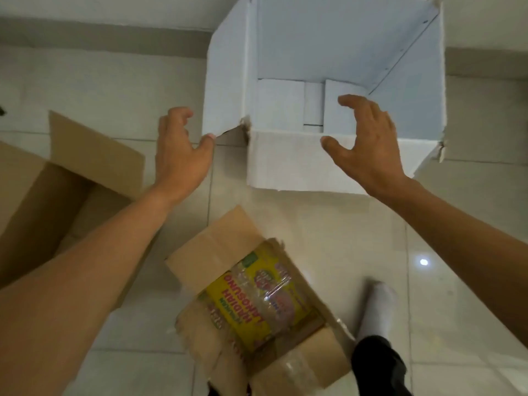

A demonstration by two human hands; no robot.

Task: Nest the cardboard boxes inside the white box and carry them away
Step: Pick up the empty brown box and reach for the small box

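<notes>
A large white box [288, 164] stands open on the tiled floor ahead of me, its flaps up and its inside bare. My left hand [180, 155] is spread open at the box's near left corner, thumb touching the left flap's edge. My right hand [368, 144] hovers open over the near flap, holding nothing. A brown cardboard box [43, 201] lies open at the left under my left forearm. A smaller brown box [257, 298] with a yellow printed label and clear tape lies on the floor near my feet.
Glossy pale floor tiles [357, 241] surround the boxes. A wall base runs along the top edge behind the white box. My foot in a white sock [377, 310] stands right of the labelled box.
</notes>
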